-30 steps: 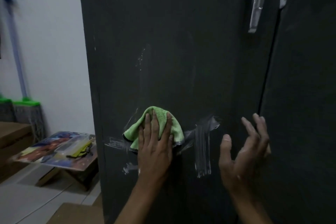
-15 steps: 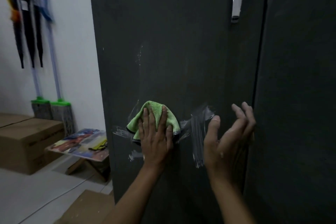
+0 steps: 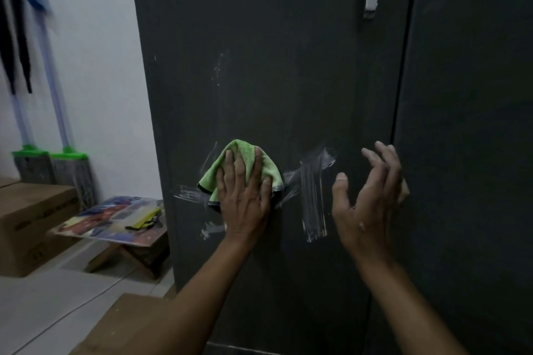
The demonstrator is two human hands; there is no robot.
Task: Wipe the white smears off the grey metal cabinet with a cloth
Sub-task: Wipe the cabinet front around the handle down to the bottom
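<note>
At frame centre, the left hand (image 3: pixel 245 199) pressed a green cloth (image 3: pixel 239 170) flat-fingered against the grey cabinet (image 3: pixel 274 66). White smears (image 3: pixel 313 196) lay just right of it. The right hand (image 3: pixel 366 199) hovered relaxed, fingers loosely spread, holding nothing.

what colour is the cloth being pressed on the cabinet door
Light green with a dark edge: the cloth under the left hand, seen in the head view.
</note>
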